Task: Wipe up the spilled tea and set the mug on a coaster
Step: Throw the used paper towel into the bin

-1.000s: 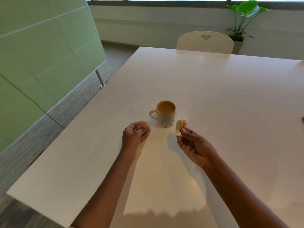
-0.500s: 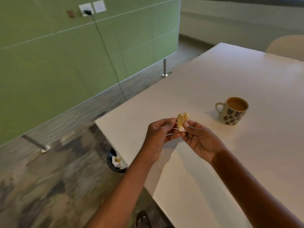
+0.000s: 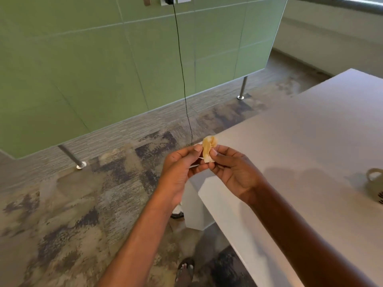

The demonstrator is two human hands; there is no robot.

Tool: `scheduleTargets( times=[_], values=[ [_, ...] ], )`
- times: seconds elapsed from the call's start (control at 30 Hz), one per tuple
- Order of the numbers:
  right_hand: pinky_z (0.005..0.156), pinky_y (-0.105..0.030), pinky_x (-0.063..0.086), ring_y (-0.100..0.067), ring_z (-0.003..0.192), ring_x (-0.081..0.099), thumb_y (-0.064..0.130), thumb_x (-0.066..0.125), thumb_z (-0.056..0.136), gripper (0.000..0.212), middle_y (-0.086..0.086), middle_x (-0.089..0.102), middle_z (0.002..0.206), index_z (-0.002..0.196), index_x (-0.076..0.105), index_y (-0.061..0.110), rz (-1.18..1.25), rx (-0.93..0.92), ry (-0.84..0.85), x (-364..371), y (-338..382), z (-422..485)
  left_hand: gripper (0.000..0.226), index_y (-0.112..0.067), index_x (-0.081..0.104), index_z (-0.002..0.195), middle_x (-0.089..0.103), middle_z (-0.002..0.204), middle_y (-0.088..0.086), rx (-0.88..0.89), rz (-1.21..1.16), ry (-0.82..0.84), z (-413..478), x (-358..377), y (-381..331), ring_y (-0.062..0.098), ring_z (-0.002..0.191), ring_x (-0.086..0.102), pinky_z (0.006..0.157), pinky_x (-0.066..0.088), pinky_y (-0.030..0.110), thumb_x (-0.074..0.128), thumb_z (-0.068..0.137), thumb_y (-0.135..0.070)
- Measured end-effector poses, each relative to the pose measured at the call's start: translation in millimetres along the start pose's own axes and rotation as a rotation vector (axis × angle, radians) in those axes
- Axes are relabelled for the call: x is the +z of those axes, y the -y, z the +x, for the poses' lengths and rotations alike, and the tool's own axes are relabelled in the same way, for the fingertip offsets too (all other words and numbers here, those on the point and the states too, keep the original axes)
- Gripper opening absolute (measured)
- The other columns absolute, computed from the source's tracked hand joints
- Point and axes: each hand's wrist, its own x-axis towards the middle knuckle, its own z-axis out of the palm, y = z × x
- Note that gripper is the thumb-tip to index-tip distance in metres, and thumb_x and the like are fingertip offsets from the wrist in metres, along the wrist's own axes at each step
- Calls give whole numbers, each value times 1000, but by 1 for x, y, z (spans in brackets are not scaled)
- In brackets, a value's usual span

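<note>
A small crumpled wad of tissue (image 3: 209, 149), white at its lower edge and stained yellow-brown with tea, is being pinched between both hands just past the corner of the white tabletop (image 3: 310, 131). The left hand (image 3: 182, 170) is gripping it with thumb and fingertips from one side, the right hand (image 3: 232, 172) from the other. The patterned ceramic mug (image 3: 375, 188) is standing on the tabletop, cut off by the right frame edge.

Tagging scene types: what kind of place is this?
Likely an office or meeting room: a large white table, a green panel partition on metal standoffs, and patterned carpet tile flooring. Both hands pinch a tea-stained tissue.
</note>
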Motion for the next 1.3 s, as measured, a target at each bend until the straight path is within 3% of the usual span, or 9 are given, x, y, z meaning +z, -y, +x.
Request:
scheduleTargets(
  times=[0.23,0.37,0.5,0.63,0.8,0.93,1.03,1.17,1.3],
  values=[
    [82,-24,63,-19,94,70,5,66,103,32,-20,73,113,131,67,-12,0,45,57,70,-36,105,12,-11,89,99,83,106,25,-37,29,-108,72,-92,-52,19,76,81,69,66,20,78,100,-15],
    [82,-21,61,-18,93,69,5,64,105,36,-21,71,115,134,61,-18,-40,51,31,102,-58,154,12,-9,87,101,85,99,16,-97,-16,-121,109,-140,-68,17,79,81,70,67,21,77,100,-14],
    [79,-24,64,-19,88,75,0,66,103,23,-17,79,106,124,71,-8,14,56,-113,127,-88,190,14,-5,85,107,84,98,14,-142,-6,-141,142,-186,-74,15,78,81,70,68,23,79,97,-13],
    [74,-25,64,-19,86,80,-7,65,101,20,-16,80,103,119,73,-4,31,67,-243,139,-130,218,10,-9,89,95,86,94,13,-198,12,-216,170,-231,-54,13,74,81,66,67,22,81,96,-15],
    [87,-30,65,-21,93,79,-7,68,99,25,-20,81,118,124,73,-3,38,175,-453,124,-184,247,18,-5,85,108,85,107,17,-367,-7,-267,198,-283,2,19,85,85,74,69,29,82,95,-18],
    [109,-45,58,-33,114,75,-10,62,102,31,-27,76,127,132,69,-7,53,258,-625,97,-230,267,16,0,78,110,86,86,10,-531,-10,-336,218,-297,57,14,72,82,66,69,28,68,107,-12],
    [105,-44,61,-39,120,74,-11,60,103,29,-28,75,127,129,71,-6,15,324,-766,73,-257,281,19,3,76,115,84,81,9,-634,14,-368,226,-300,90,17,73,80,65,68,28,62,110,-9],
    [70,-28,57,-23,81,69,-11,63,99,27,-30,76,121,119,77,1,-76,392,-903,45,-277,295,25,11,69,129,82,89,17,-725,23,-324,237,-300,121,23,79,80,66,69,29,53,112,1],
    [65,-24,61,-23,92,73,-13,65,97,35,-17,73,119,127,70,5,-108,368,-951,26,-286,295,44,13,47,153,64,143,37,-756,33,-327,245,-305,147,47,127,71,97,65,43,41,110,15]
  ],
)
